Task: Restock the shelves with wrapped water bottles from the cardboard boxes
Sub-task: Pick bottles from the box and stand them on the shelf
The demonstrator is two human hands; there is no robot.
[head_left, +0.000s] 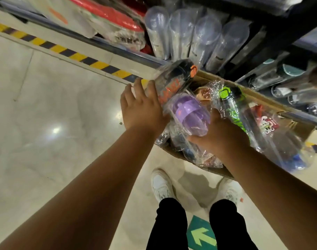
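Note:
A cardboard box (262,98) on the floor against the shelf holds several plastic-wrapped bottles. My left hand (141,107) presses a wrapped black bottle with orange lettering (174,80), fingers spread along its side, above the box's left end. My right hand (220,136) grips a wrapped purple bottle (188,116) from below. A wrapped black and green bottle (231,105) lies just right of my right hand, and a wrapped bottle with a red picture (266,123) lies further right in the box.
The shelf (118,49) runs diagonally across the top, with wrapped clear bottles (190,33) standing in a row and dark bottles (280,78) to the right. Yellow and black tape (64,49) marks the glossy floor. My white shoes (161,183) stand below the box.

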